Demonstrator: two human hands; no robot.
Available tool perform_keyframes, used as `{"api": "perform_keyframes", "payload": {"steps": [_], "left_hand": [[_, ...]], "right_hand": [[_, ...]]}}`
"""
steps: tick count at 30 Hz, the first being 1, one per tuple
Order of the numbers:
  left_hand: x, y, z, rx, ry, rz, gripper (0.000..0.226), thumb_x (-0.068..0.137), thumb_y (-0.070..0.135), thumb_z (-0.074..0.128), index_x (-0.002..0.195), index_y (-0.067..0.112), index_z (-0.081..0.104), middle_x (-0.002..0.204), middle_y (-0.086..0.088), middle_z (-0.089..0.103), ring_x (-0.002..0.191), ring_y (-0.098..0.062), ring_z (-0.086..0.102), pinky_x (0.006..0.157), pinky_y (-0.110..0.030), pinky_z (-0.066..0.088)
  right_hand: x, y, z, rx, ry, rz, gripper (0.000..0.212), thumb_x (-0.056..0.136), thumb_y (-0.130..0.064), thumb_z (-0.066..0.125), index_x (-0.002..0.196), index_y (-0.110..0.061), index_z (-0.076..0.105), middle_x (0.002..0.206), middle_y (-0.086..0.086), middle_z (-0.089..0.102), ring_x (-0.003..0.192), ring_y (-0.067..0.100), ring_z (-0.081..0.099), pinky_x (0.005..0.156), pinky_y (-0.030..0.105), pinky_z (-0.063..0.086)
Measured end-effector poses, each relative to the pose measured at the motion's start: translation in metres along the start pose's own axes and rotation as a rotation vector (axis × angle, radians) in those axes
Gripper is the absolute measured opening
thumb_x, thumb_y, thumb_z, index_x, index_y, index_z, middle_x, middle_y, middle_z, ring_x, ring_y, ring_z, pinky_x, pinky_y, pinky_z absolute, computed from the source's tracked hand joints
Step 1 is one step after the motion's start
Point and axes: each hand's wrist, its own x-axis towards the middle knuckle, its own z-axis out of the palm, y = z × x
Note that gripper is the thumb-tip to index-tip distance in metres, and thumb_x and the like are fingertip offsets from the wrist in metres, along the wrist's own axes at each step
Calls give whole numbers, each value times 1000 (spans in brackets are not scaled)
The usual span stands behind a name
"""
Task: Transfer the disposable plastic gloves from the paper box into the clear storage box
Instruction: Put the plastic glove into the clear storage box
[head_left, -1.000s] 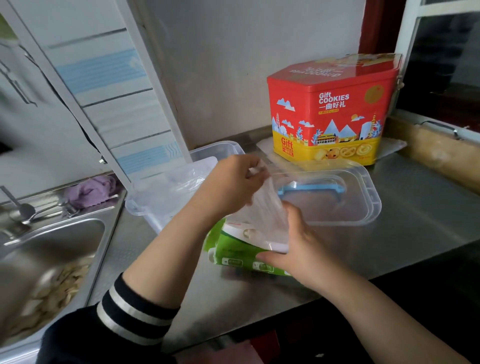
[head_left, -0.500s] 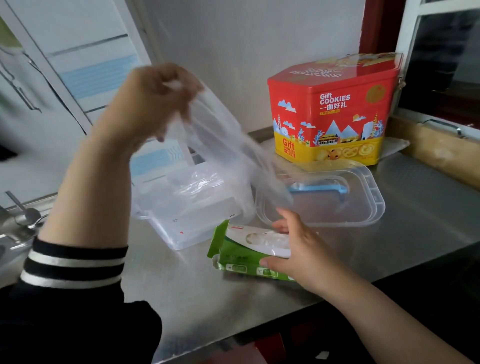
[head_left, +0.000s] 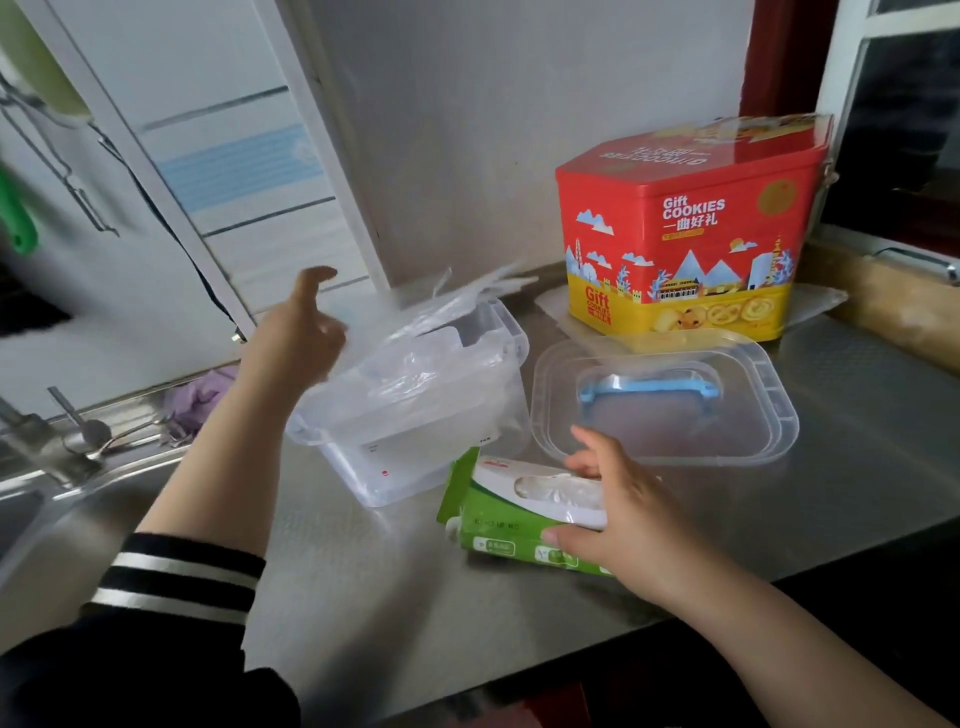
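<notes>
On brushed steel counter (head_left: 857, 467), right hand (head_left: 618, 525) grips green paper box (head_left: 498, 525); left hand (head_left: 301, 338) hangs loose-fingered beside clear box (head_left: 415, 415) of filmy gloves (head_left: 447, 317).

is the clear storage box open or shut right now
Open. The clear storage box has no lid on; its lid lies beside it on the counter, and plastic gloves drape over its rim.

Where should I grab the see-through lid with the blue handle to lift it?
Probably by the blue handle, reaching down from above: the lid lies flat on the counter with that handle arched up in its middle.
</notes>
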Motion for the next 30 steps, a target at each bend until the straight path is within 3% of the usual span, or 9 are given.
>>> {"api": "perform_keyframes", "payload": {"steps": [2,5,11,16,19,20,24,27,30], "left_hand": [[-1,-9,7,154,-46,25,51,87,6,49,131,30,35,100,-4,71,63,-29,61,70,-39,53],[-6,-17,15,366,-85,34,48,87,6,47,129,26,35,104,-6,68,83,-34,60,69,-37,46],[-15,-13,20,605,-73,48,43,86,-2,45,126,14,39,104,-13,60,81,-36,57,64,-37,41],[-21,4,4,726,-40,-21,47,90,25,65,130,10,46,120,-15,52,109,-38,53,71,-39,41],[-30,27,-7,691,101,64,51,86,30,70,129,10,53,128,-17,48,117,-40,44,83,-46,44],[-31,36,-10,645,73,101,49,87,33,68,130,15,53,129,-15,48,118,-39,43,86,-47,44],[-15,61,-1,451,-458,177,52,89,47,62,137,37,44,143,-5,37,126,-31,42,101,-45,41],[5,62,20,264,-824,108,56,91,36,65,138,46,38,149,0,31,116,-23,46,85,-40,58],[13,60,44,197,-942,28,60,91,32,66,141,45,34,148,2,36,124,-24,44,81,-41,59]], "right_hand": [[0,0,0,-1,4,-5,99,73,-49,77,148,-33,14,137,-18,45,121,5,44,96,22,34],[-1,0,0,-2,5,-9,99,74,-49,76,148,-33,14,137,-18,44,122,5,44,98,23,35],[-2,0,1,-13,8,-14,97,75,-50,75,148,-33,14,136,-20,43,122,5,43,96,22,34],[-2,0,1,-24,12,-20,96,75,-49,75,148,-32,16,136,-18,45,122,6,42,94,20,31],[-1,0,1,-30,12,-18,95,75,-51,75,148,-33,17,136,-19,44,123,7,43,97,22,33],[-1,0,1,-33,14,-17,95,74,-51,75,148,-33,17,135,-20,44,123,7,43,98,23,34],[-2,-2,-1,-30,0,-13,95,75,-51,75,149,-33,18,135,-19,44,123,8,43,96,23,33],[-2,-5,-4,-33,-27,-7,94,77,-50,74,149,-32,16,137,-18,43,123,7,41,96,22,31],[-2,-9,-6,-55,-44,-5,93,78,-51,72,149,-32,15,139,-18,42,123,7,41,93,21,31]]}}
